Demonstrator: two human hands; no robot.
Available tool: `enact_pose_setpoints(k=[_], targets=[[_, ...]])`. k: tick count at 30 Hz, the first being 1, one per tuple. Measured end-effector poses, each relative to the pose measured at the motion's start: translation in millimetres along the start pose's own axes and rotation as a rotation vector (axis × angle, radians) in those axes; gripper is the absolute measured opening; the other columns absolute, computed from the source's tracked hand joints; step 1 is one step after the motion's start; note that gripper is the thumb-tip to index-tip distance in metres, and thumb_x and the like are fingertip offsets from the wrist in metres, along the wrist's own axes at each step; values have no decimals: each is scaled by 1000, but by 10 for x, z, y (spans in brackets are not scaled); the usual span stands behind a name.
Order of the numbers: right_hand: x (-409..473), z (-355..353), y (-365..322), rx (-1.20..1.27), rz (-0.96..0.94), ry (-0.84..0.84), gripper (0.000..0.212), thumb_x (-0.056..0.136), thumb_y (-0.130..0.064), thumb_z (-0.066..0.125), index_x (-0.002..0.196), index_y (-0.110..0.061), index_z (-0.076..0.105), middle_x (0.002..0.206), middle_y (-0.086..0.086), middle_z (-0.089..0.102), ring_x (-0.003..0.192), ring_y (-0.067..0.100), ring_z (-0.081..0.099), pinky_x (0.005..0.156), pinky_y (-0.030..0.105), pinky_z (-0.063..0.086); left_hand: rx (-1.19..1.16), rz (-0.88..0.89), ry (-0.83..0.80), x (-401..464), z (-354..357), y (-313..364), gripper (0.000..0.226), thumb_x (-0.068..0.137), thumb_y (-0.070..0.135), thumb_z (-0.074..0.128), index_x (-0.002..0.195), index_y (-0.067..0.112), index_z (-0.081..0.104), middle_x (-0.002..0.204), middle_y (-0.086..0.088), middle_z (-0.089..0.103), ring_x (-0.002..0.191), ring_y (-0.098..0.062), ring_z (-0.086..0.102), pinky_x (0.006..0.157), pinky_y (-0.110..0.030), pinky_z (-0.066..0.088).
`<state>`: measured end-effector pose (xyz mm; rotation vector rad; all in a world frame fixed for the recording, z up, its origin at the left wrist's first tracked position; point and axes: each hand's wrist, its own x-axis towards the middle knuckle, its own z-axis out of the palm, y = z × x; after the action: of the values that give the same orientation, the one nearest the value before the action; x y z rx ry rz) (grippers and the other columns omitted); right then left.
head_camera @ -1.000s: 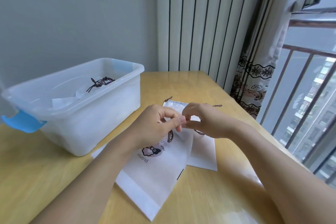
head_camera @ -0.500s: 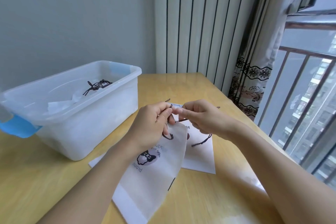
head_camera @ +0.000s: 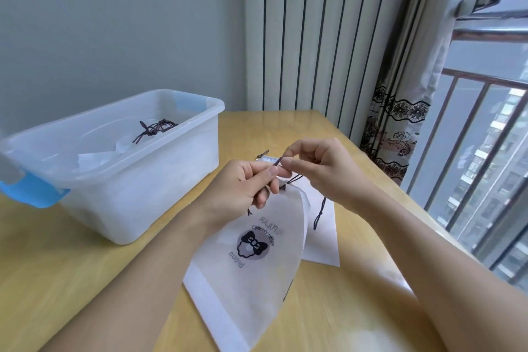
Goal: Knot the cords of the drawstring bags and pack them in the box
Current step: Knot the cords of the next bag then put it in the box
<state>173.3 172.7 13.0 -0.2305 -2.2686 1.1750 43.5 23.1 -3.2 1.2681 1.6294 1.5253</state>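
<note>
- Here, at frame centre, the left hand and right hand both pinch a dark cord.
- The white drawstring bag hangs beneath them onto the wooden table.
- A translucent plastic box, centre left, holds knotted bags.

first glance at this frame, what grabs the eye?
Both hands meet at centre: the left hand and right hand pinch a dark cord at the mouth of a white drawstring bag with a black bow logo, its lower part lying on the wooden table. To the left stands a translucent plastic box with blue latches, already holding white bags and a knotted cord bundle.
</note>
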Motion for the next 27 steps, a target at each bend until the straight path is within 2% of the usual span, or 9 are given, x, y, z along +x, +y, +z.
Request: enact_pose_setpoints(k=[3,5,9,14,17,19,23,25,27], targets=[[5,36,-12,351,182,-63,15,104,-15,55,89,-13,56,57,0,28,47,9,17,40,19,16,-56,11,8,17,-26,-4,30,104,26,50,106,12,76,76,-1,58,56,-13,45,64,-27,40],[0,53,-29,448,256,-85,15,106,-17,50,92,-15,51,58,-5,22,50,10,13,41,20,12,-86,-1,25,25,-14,-10,30,104,23,49,109,7,74,76,2,60,58,-12,46,62,-22,43],[0,70,-49,490,324,-98,11,108,-19,44,98,-15,46,60,-5,21,50,9,13,40,19,12,-197,-29,86,35,19,-27,24,102,13,53,106,0,72,77,3,69,62,-10,53,61,-19,49],[12,79,-42,525,366,-101,15,109,-20,44,94,-18,47,59,-5,27,47,8,18,38,16,17,-287,-24,159,31,36,-33,13,97,8,61,106,13,69,80,-10,73,62,-11,61,61,-19,53],[18,61,-14,498,395,-101,10,107,-22,48,99,-15,50,59,-5,24,47,8,17,37,16,18,-264,-31,107,18,10,-14,10,98,7,60,100,11,69,80,-11,72,64,-11,62,63,-20,53],[26,34,13,492,405,-89,9,104,-22,55,100,-15,54,61,-4,21,49,9,16,38,17,18,-230,-61,56,2,10,-18,17,100,5,55,99,8,71,80,-8,70,66,-10,61,64,-19,53],[21,-83,-20,421,332,-82,12,101,-22,60,109,-14,58,58,-6,30,51,11,20,41,18,19,-174,-81,83,1,32,-17,20,101,3,53,106,3,72,81,-6,69,68,-10,60,65,-17,52],[2,-87,-78,270,211,-126,13,102,-17,58,113,-10,59,60,-4,40,50,10,29,43,17,25,-102,-73,91,-11,55,5,14,93,8,68,106,6,73,84,-9,72,68,-11,62,65,-18,52],[-25,-15,-141,137,72,-180,11,102,-11,57,112,-6,60,65,6,51,50,7,41,47,16,34,11,-44,70,-37,113,15,16,83,9,80,98,9,76,82,-8,73,67,-13,62,62,-20,52]])
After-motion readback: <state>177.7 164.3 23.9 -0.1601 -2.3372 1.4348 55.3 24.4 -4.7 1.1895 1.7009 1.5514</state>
